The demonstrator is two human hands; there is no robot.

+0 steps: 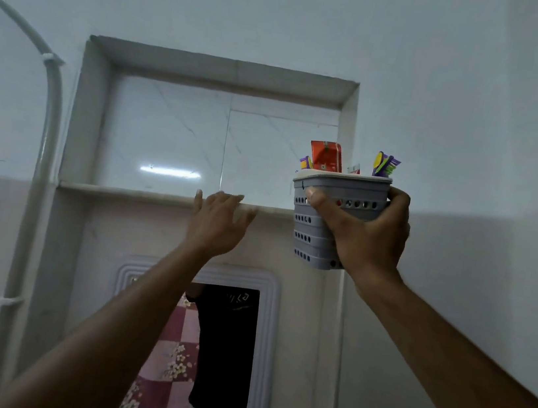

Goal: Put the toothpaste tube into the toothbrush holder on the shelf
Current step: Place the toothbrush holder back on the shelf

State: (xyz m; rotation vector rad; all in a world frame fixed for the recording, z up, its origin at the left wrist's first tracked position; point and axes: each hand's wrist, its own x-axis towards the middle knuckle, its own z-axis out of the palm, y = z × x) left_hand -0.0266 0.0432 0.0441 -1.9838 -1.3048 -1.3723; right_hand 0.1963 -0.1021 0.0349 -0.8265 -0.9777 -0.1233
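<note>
Fingers of the right hand were clamped round the grey toothbrush holder, lifting it up at the right end of the shelf, not resting on it. Red toothpaste tube was poking out the top, with purple and yellow brushes to its right. Left hand was spread wide, empty, fingertips touching the shelf's near edge. Mirror hung lower down.

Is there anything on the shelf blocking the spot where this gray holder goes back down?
Nothing visible. The shelf ledge looks bare, though its top surface is hidden from below. The right hand holds the toothbrush holder at the ledge's right end; the left hand touches the edge, left of it.
</note>
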